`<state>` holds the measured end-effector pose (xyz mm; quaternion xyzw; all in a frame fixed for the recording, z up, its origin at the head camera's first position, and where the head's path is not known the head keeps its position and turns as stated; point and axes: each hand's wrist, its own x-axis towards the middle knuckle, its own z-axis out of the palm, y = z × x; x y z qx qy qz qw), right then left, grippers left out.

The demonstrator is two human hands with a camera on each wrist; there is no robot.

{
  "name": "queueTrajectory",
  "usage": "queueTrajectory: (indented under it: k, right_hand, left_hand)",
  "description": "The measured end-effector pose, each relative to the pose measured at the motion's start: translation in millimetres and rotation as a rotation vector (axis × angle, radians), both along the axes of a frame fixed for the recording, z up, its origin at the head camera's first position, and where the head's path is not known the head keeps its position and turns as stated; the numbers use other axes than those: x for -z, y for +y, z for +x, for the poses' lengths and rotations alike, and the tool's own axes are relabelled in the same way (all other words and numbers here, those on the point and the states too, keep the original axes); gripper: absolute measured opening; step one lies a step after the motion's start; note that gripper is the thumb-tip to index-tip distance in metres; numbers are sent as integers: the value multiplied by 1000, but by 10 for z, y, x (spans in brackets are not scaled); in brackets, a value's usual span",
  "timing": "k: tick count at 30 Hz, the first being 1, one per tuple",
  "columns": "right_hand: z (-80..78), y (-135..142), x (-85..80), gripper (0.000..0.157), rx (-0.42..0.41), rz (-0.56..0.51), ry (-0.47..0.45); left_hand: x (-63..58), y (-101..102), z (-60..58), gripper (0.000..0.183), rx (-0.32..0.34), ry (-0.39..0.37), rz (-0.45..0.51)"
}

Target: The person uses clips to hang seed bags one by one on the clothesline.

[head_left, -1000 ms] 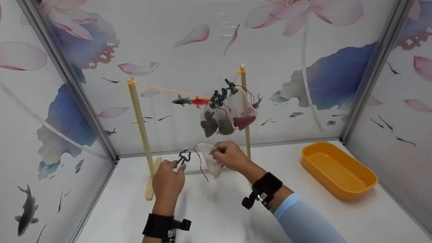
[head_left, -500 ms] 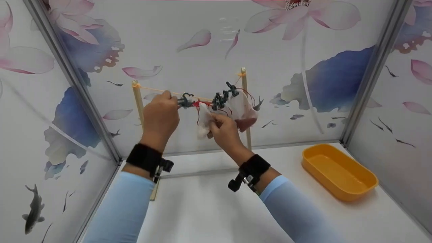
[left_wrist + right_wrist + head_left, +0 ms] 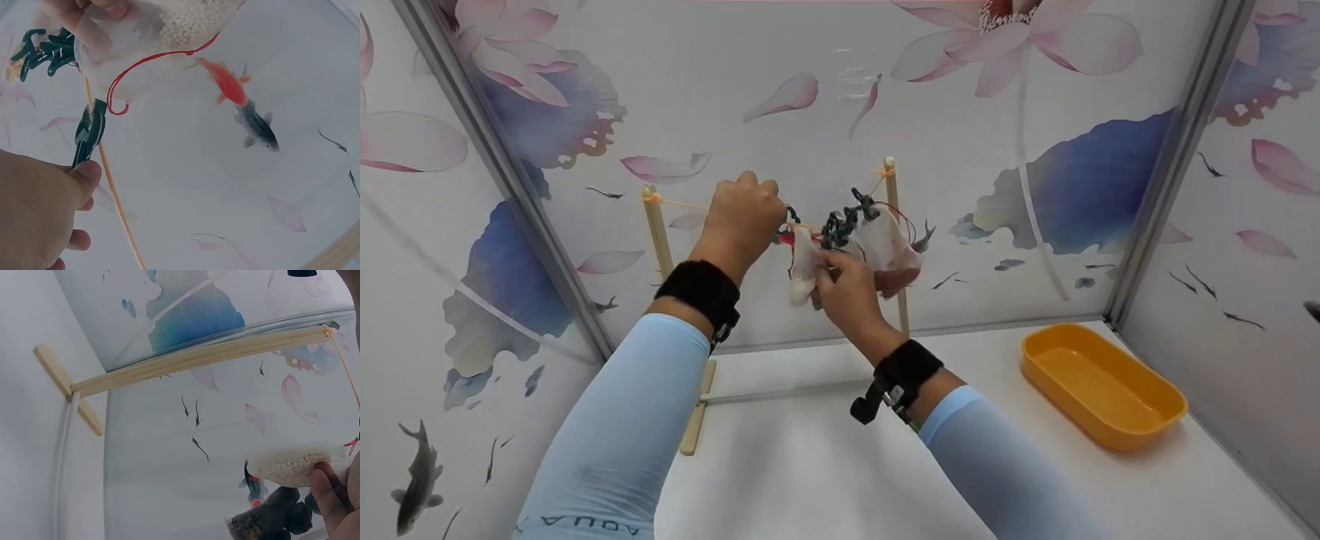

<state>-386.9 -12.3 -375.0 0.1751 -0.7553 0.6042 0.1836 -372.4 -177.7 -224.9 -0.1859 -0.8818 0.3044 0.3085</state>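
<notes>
In the head view my left hand (image 3: 741,221) is raised to the orange string (image 3: 686,204). It pinches a dark green spring clip (image 3: 90,134), whose jaws are at the string in the left wrist view; whether they grip it I cannot tell. My right hand (image 3: 849,296) pinches a small white mesh drawstring bag (image 3: 805,268) close below the string. White grains (image 3: 194,22) show through the mesh, and a red cord (image 3: 152,56) hangs loose from it. Just right of it, several green clips (image 3: 844,225) and filled mesh bags (image 3: 894,259) hang on the string.
Two wooden posts, left (image 3: 657,236) and right (image 3: 894,217), carry the string above the white table (image 3: 780,457). A yellow-orange tray (image 3: 1099,390) stands at the right. Panels printed with lotus flowers and fish enclose the table. Dark-filled bags (image 3: 275,514) hang behind the held bag.
Both hands have risen from above the table to the string, with the clip and the white bag. In the last half second my left hand has moved right, towards the bag.
</notes>
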Motion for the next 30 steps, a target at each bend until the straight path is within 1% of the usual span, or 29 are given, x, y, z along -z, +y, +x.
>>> queueTrajectory:
  k: [3, 6, 8, 11, 14, 18, 20, 23, 26, 27, 30]
  right_hand:
    - [-5, -14, -16, 32, 46, 63, 30]
    - [4, -29, -27, 31, 89, 139, 60]
    - [10, -35, -36, 30, 102, 167, 79]
    - [10, -32, -47, 29, 104, 159, 101]
    - [2, -6, -44, 28, 95, 130, 90]
    - [-12, 26, -29, 26, 78, 102, 53]
    - [-17, 40, -24, 23, 67, 86, 52]
    - [-22, 47, -22, 20, 45, 53, 53]
    - [-36, 64, -4, 17, 9, 24, 51]
    - [-36, 74, 3, 17, -2, 19, 49]
    - [-31, 126, 38, 17, -14, 24, 56]
  left_hand:
    - [-12, 0, -35, 17, 12, -5, -48]
    - [6, -16, -59, 12, 24, -7, -63]
    - [22, -18, -67, 11, 35, -9, -68]
    - [43, 1, -75, 13, 57, -5, -75]
    - [58, 33, -87, 16, 73, 1, -78]
    - [64, 48, -78, 18, 63, -17, -75]
    - [64, 39, -58, 17, 56, -32, -63]
    - [78, 3, -19, 15, 65, -34, -5]
    - [148, -48, 31, 9, 104, -5, 115]
    - [184, -66, 51, 12, 120, 10, 165]
    - [339, -104, 120, 37, 163, 62, 310]
